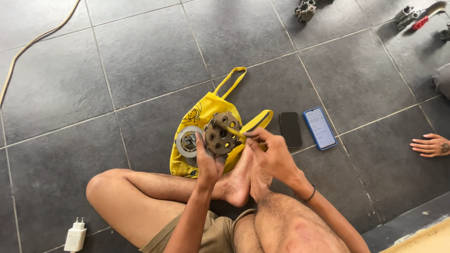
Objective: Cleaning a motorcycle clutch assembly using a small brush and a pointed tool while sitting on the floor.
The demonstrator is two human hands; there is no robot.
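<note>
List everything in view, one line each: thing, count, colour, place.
round metal part with holes: 1, brown-grey, held over the bag
yellow-handled tool: 1, poked into the part
round part: 1, silver-grey, on the bag
cloth bag: 1, yellow, on the floor
phones: 2, one black, one blue-edged, right of the bag
charger: 1, white, bottom left
cable: 1, tan, top left
metal pieces: several, grey, top edge
another person's hand: 1, right edge
left hand: holds the part
right hand: holds the tool

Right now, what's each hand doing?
Left hand: closed on the round metal part, holding it up.
Right hand: pinched on a thin yellowish tool, tip at the part.
</note>
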